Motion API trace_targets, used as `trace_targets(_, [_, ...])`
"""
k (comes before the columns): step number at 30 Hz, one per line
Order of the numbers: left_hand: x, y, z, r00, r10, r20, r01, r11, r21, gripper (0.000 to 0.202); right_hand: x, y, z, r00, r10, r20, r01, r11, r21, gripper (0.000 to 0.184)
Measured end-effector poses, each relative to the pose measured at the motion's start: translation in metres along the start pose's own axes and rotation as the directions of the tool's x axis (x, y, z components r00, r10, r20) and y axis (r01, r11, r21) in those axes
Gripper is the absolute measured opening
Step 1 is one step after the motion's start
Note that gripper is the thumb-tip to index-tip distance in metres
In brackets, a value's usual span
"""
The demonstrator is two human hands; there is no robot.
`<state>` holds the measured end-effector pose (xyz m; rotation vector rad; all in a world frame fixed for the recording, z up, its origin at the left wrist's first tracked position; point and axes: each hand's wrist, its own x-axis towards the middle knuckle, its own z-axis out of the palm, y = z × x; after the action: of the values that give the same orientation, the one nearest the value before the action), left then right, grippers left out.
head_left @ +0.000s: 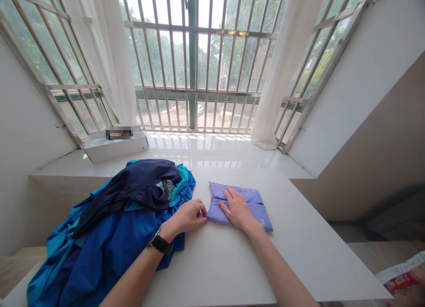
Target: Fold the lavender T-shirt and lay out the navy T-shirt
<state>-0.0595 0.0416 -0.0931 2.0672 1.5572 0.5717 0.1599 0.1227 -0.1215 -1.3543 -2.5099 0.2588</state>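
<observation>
Pinching the left corner of a folded lilac cloth [254, 212] below right of frame centre, the left hand [189, 216] apparently straightens it against the flat, open right hand [239, 208], further tugging seemingly calling for steady pressure.

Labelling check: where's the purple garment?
Head view, right of centre: the folded purple garment lies on the white table beneath the right hand, with the blue clothes pile to its left.
</observation>
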Motion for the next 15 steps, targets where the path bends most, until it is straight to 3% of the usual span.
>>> trace_targets(6, [0.001, 0.007, 0.002, 1.0, 0.0, 0.008, 0.001, 0.999, -0.054, 0.022, 0.0, 0.0, -0.003, 0.999, -0.008, -0.044, 0.011, 0.997, 0.072, 0.054])
trace_targets(11, [0.003, 0.006, 0.008, 1.0, 0.007, -0.028, -0.008, 1.0, -0.029, 0.021, 0.0, 0.003, -0.012, 0.991, -0.095, -0.099, 0.113, 0.972, 0.206, 0.024])
trace_targets(15, [0.003, 0.004, 0.011, 0.999, -0.008, -0.041, 0.008, 1.0, -0.008, 0.025, -0.001, 0.009, -0.014, 0.99, -0.102, -0.094, 0.122, 0.964, 0.236, 0.014])
